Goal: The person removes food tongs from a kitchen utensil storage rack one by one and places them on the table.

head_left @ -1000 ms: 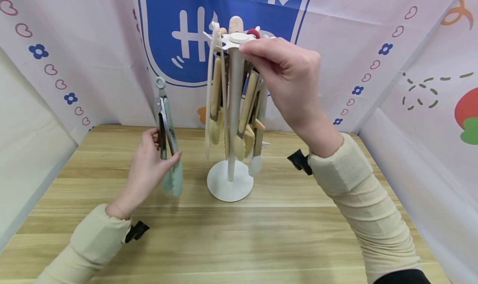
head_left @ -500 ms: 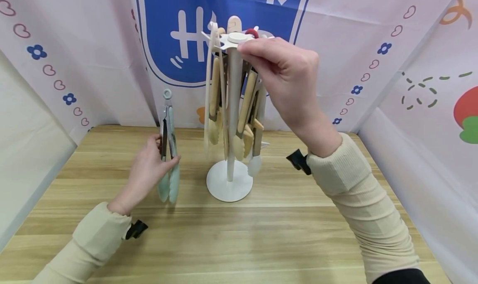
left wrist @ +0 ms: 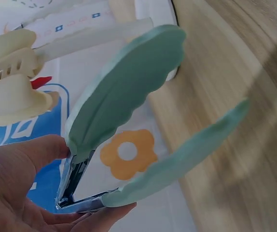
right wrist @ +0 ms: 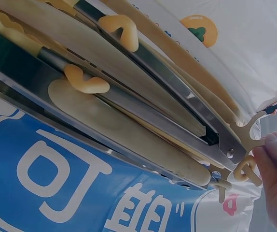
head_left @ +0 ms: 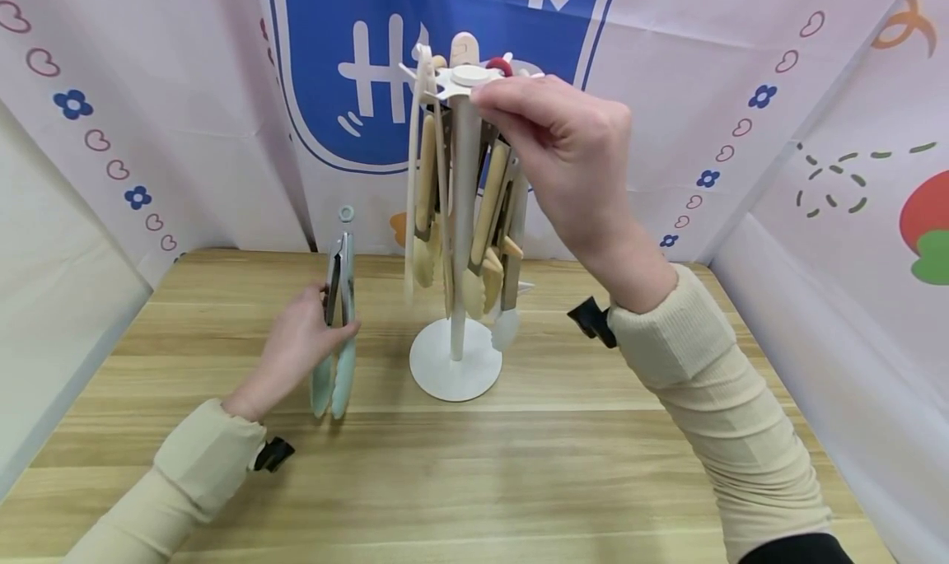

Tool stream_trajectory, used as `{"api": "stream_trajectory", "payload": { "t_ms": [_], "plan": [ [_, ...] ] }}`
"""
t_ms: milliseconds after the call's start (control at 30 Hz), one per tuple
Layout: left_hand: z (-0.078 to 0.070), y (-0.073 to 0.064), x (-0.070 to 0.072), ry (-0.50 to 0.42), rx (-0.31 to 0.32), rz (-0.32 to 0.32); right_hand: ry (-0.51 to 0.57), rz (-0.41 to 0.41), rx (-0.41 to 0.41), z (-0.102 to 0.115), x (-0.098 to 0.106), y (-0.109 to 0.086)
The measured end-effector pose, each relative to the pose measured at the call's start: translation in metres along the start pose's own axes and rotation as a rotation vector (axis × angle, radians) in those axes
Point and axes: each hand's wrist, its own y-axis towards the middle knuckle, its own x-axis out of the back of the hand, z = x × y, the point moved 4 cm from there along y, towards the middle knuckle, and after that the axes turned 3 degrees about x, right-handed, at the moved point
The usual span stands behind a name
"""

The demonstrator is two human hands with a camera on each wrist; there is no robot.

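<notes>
My left hand (head_left: 300, 333) grips mint-green tongs (head_left: 343, 375) upright, ring end up, above the left part of the table. In the left wrist view the tongs' scalloped tips (left wrist: 129, 82) spread apart, with thumb and fingers on the metal arms. My right hand (head_left: 574, 148) pinches the top hook ring of a white utensil stand (head_left: 457, 375). From that stand hang several utensils, among them cream-coloured tongs (head_left: 489, 210). Close up in the right wrist view are metal-armed tongs (right wrist: 177, 116) with orange clips, and the fingertips (right wrist: 271, 159) at a hook.
The wooden table (head_left: 474, 465) carries the stand's round base at its middle back. Behind it hangs a white curtain (head_left: 222, 136) with a blue printed sign (head_left: 385, 62). A pale side wall (head_left: 838, 317) bounds the right.
My left hand and the mint-green tongs have come down, the tongs' ring end shifting right and the tips nearing the table. My right hand stays at the stand's top.
</notes>
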Motion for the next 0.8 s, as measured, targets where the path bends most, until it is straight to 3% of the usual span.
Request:
{"api": "stream_trajectory", "payload": {
  "t_ms": [367,800],
  "plan": [
    [0.013,0.004,-0.012,-0.015,0.040,0.103,-0.002,-0.007,0.014,0.000,0.000,0.000],
    [0.021,0.009,-0.022,0.023,0.078,0.162,-0.008,-0.013,0.011,0.000,0.000,-0.001]
  ]
}}
